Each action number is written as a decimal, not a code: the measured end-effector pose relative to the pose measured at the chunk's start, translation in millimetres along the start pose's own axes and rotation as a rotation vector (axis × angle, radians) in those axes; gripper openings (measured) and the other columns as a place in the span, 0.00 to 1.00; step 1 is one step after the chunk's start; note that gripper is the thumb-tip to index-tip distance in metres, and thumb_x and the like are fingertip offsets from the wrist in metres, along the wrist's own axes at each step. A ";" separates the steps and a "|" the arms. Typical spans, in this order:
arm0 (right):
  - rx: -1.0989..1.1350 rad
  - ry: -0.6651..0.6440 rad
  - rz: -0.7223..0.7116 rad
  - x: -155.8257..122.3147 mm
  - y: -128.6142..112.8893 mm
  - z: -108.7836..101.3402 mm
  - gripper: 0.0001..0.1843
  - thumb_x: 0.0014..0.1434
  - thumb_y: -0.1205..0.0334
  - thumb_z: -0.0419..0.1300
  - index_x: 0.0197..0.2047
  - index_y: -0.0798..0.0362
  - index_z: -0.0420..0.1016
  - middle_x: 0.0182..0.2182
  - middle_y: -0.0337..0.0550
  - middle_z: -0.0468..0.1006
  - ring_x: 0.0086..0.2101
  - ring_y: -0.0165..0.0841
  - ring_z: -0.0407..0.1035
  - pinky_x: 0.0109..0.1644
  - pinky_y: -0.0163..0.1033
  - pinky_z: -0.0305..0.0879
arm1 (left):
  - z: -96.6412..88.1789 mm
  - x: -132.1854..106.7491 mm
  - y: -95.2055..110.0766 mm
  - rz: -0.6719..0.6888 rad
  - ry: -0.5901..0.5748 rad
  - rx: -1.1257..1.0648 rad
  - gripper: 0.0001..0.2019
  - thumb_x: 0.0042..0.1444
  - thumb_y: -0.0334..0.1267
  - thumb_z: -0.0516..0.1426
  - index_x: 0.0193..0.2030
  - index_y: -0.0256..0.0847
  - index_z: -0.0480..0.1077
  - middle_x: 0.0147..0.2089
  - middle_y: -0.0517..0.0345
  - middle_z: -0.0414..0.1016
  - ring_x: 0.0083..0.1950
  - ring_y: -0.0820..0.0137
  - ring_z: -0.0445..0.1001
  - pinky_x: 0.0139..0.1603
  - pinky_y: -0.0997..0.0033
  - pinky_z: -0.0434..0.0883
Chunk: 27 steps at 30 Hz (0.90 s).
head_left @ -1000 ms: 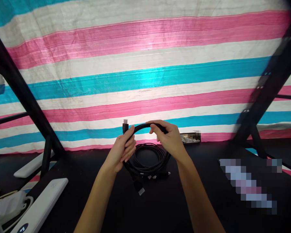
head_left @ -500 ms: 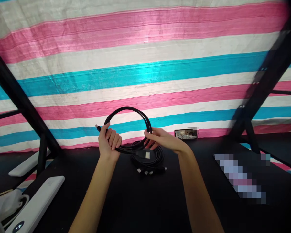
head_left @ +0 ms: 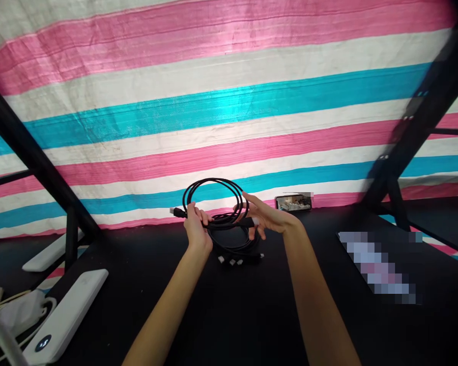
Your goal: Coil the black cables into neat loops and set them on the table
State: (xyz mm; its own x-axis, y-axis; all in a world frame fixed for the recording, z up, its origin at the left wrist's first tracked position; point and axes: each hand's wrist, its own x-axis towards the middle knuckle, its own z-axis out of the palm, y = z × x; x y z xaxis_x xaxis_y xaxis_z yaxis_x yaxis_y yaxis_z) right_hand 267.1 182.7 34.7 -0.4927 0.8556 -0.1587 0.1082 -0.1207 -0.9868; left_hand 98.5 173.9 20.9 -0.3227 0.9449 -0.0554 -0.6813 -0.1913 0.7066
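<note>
- Cable coil (head_left: 213, 179) stands upright above the middle of the surface (head_left: 232, 315), apparently lifted so its loops hang clear.
- Left hand (head_left: 196, 226) has its grip closed round the gathered strands at the coil's bottom, pinning the loops together.
- Right hand (head_left: 267, 218) keeps a loose grip, fingers spread, steadying the coil's right side.
- Below them, a second cable bundle (head_left: 238, 251) lies flat.
- Farthest, a phone (head_left: 293, 202) leans on the striped sheet (head_left: 229, 101).

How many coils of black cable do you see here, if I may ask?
2. The raised coil stands upright, gripped by the left hand; the second coil lies flat on the black table beneath it. Others may lie out of view.
</note>
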 end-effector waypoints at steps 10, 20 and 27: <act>-0.525 0.120 0.126 15.4 24.0 -33.5 0.25 0.38 0.43 0.67 0.28 0.56 0.69 0.18 0.38 0.69 0.18 0.23 0.61 0.15 0.27 0.45 | -7.1 -8.7 -52.8 -0.272 0.182 0.174 0.11 0.57 0.40 0.51 0.26 0.38 0.61 0.26 0.63 0.67 0.20 0.80 0.64 0.24 0.79 0.60; -0.658 0.175 0.358 30.9 53.0 -55.3 0.26 0.38 0.43 0.67 0.31 0.56 0.71 0.16 0.36 0.68 0.16 0.23 0.58 0.17 0.29 0.44 | -2.7 -28.5 -62.5 -0.675 0.117 0.220 0.06 0.59 0.32 0.46 0.30 0.40 0.55 0.22 0.65 0.55 0.16 0.80 0.53 0.13 0.84 0.46; -0.565 0.205 0.385 42.6 65.7 -56.6 0.22 0.40 0.50 0.69 0.33 0.58 0.71 0.22 0.39 0.72 0.17 0.22 0.61 0.16 0.28 0.42 | 5.8 -38.2 -41.6 -0.814 0.018 0.258 0.03 0.53 0.29 0.48 0.36 0.35 0.58 0.29 0.54 0.62 0.26 0.74 0.67 0.20 0.80 0.65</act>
State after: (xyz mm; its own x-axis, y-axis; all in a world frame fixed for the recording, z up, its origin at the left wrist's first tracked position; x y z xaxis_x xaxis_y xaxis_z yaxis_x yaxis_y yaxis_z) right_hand 302.0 239.7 -35.0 -0.1634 0.8888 -0.4282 0.7002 -0.2013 -0.6850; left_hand 143.0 147.3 -2.3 0.1910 0.7568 -0.6251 -0.5354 0.6141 0.5798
